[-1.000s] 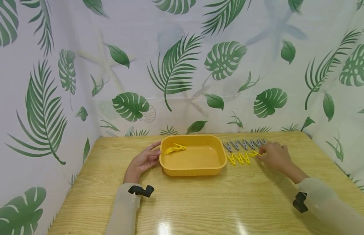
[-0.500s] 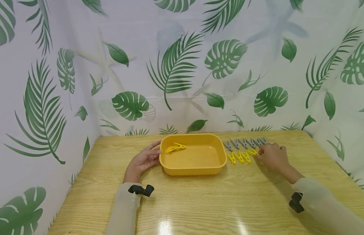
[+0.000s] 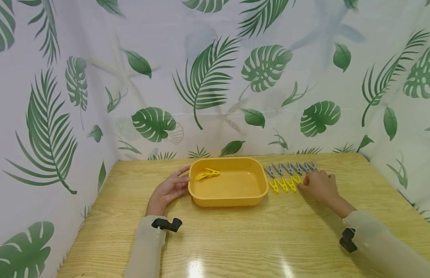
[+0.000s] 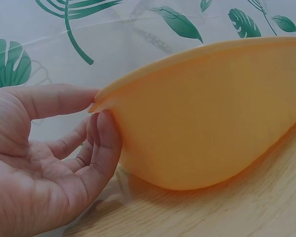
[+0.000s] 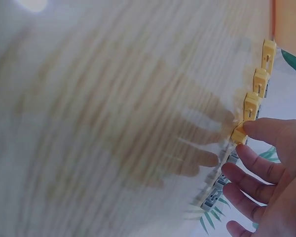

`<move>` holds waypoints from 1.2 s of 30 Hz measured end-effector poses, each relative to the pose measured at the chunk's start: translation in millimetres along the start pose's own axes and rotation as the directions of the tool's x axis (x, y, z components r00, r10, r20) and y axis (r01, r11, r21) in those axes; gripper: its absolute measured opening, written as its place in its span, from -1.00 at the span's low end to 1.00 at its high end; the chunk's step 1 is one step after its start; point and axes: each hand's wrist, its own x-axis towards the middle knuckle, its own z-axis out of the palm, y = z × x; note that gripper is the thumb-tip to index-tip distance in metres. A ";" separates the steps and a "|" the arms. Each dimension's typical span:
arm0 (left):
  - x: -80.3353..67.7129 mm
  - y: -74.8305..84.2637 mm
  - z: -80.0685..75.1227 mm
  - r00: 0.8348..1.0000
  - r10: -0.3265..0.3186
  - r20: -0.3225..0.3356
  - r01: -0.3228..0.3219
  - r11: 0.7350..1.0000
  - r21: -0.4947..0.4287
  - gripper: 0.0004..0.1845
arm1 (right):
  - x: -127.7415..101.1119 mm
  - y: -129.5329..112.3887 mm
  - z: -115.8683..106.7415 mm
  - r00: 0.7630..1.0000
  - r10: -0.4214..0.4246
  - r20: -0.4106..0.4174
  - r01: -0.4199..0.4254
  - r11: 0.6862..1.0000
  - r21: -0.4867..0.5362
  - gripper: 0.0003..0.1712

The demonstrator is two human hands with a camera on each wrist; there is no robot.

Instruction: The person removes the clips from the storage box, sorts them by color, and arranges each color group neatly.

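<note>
A yellow tray (image 3: 229, 200) stands mid-table with one yellow clothespin (image 3: 207, 174) lying inside at its left. My left hand (image 3: 181, 182) holds the tray's left rim, thumb on top and fingers against the wall; the left wrist view shows this pinch (image 4: 97, 114) on the tray (image 4: 207, 113). Right of the tray lies a short row of yellow clothespins (image 3: 282, 186), with a row of grey clothespins (image 3: 290, 168) behind. My right hand (image 3: 303, 183) pinches the rightmost yellow clothespin (image 5: 238, 134) between thumb and forefinger (image 5: 242, 140); it still lies on the table.
The wooden table (image 3: 236, 239) is walled by leaf-print curtains (image 3: 208, 85) at the back and both sides. A black wrist mount sits on each sleeve (image 3: 166, 224). The other yellow clothespins (image 5: 260, 81) and grey ones (image 5: 214, 195) lie close to my right fingers.
My right hand has crept slightly left along the yellow row, with its fingertips on the end clothespin. The left hand and the tray have stayed put.
</note>
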 end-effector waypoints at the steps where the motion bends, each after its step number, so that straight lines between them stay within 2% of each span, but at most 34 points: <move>1: -0.1 0.2 0.1 1.000 0.001 0.001 -0.001 1.000 0.001 -0.33 | -0.2 -0.6 -0.4 1.000 0.001 -0.002 -0.001 1.000 0.001 -0.66; 12: 1.3 1.5 -1.9 1.000 -0.001 0.014 0.001 1.000 0.005 -0.32 | 0.5 -9.6 -9.6 1.000 0.003 -0.009 -0.003 1.000 0.021 -0.64; 24: 3.5 3.9 0.8 1.000 -0.008 0.015 0.007 1.000 0.011 -0.32 | 8.2 -20.1 -13.2 0.998 -0.052 -0.044 0.053 0.999 0.010 -0.69; 36: 1.1 1.3 -0.7 1.000 -0.013 0.003 0.013 1.000 0.026 -0.33 | 22.2 -64.3 -38.1 0.987 -0.132 -0.095 0.132 0.991 -0.006 -0.74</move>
